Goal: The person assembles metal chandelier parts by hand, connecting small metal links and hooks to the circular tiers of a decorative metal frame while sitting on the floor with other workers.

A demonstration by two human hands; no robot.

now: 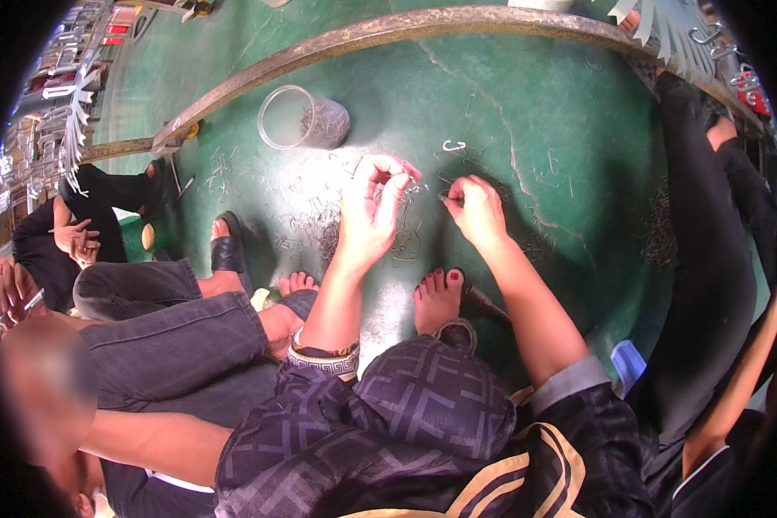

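Note:
My left hand (373, 207) is raised over the floor, thumb and fingers pinched on a small metal hook (418, 186). Just to the right, my right hand (479, 211) is also closed in a pinch; a thin grey bit shows at its fingertips, too small to name. Below and around both hands, a loose pile of bent wire hooks (326, 235) lies on the green floor. One larger, shiny hook (454, 146) rests beyond my hands. A clear plastic tub (276, 116) lies tipped at the far left of the pile, with many dark wire pieces inside.
A curved-looking metal rail (345, 39) crosses the far side. Metal parts hang on racks (47, 129) at far left. People sit close by on both sides, a trousered leg (181, 345) at left and another (695, 259) at right. A blue plastic object (628, 364) stands at right.

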